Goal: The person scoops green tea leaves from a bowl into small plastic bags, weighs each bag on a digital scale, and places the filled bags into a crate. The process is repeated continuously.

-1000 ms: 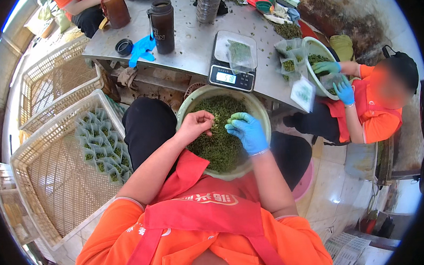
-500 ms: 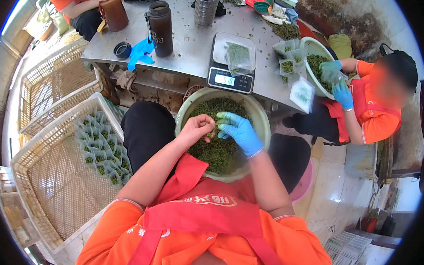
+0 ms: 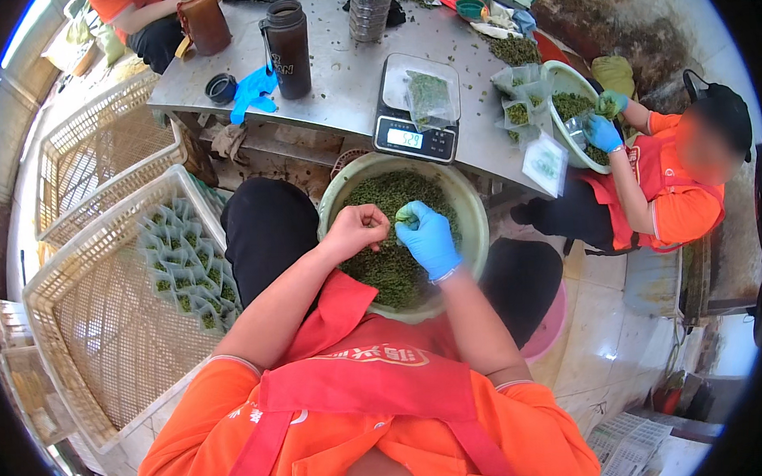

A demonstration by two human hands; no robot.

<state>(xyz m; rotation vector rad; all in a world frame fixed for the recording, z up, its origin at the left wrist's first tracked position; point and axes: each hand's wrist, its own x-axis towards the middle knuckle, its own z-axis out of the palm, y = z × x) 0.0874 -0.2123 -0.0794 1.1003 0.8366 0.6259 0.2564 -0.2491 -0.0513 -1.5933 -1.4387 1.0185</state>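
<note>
Between my knees stands a pale green basin [image 3: 477, 224], holding a heap of small green peppercorn-like pieces [image 3: 396, 272]. My bare left hand [image 3: 359, 230] is over the heap, thumb and fingertips pinched together; what they hold, if anything, is too small to see. Just to its right, my right hand [image 3: 430, 242] in a blue glove has its fingers curled in, with green-tinted fingertips against the thumb. Anything inside them is hidden. A small gap separates the two hands. Beyond the basin, a digital scale [image 3: 415, 133] carries a clear bag of green pieces [image 3: 431, 99].
A metal table [image 3: 340, 111] holds a dark bottle [image 3: 289, 53], a blue glove [image 3: 254, 93] and filled bags [image 3: 519, 110]. At left, a plastic crate [image 3: 102, 339] contains rows of filled bags [image 3: 189, 270]. A co-worker [image 3: 653, 172] at right handles another basin [image 3: 551, 117].
My right hand's fingers have curled in from a more spread pose. My left hand stays nearly in place. The co-worker's gloved hands have moved left, closer over their basin. The scale's reading has changed.
</note>
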